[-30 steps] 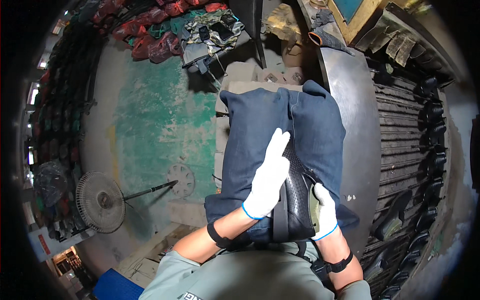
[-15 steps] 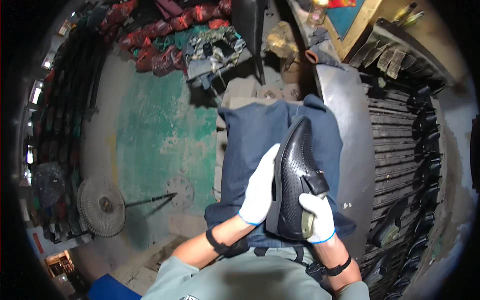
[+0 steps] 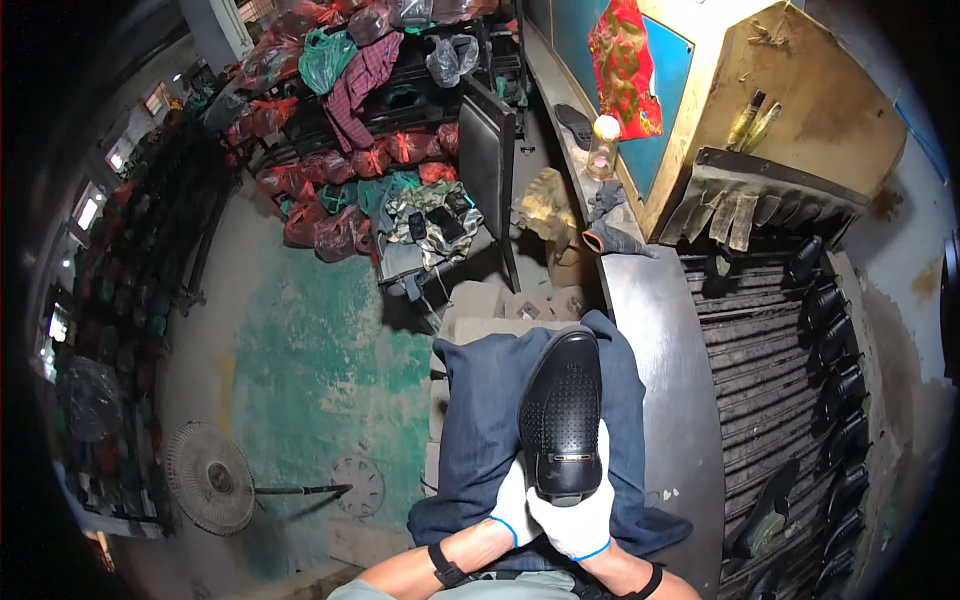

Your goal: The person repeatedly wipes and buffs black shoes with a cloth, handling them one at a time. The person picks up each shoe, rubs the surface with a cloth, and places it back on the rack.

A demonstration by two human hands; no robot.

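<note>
A black loafer (image 3: 562,405) points its toe away from me above my lap, its dotted upper and narrow metal bar facing up. Gloved in white, my right hand (image 3: 578,520) is closed around the loafer's heel end and right side. My left hand (image 3: 513,497), also gloved, presses against the lower left side of the loafer; most of its fingers are hidden. Under both hands lie my legs in dark blue trousers (image 3: 480,400).
A metal ledge (image 3: 668,370) runs along my right, beside a slatted rack (image 3: 755,400) with several black shoes at its far side. At left stands a fan (image 3: 211,478). A chair (image 3: 440,235) bearing cloth and bagged bundles (image 3: 330,232) are ahead, near a glass jar (image 3: 603,150).
The loafer has turned from a slanted side view to upper facing up, toe pointing ahead. My hands have come together near its heel. The view has tilted up, showing more ahead.
</note>
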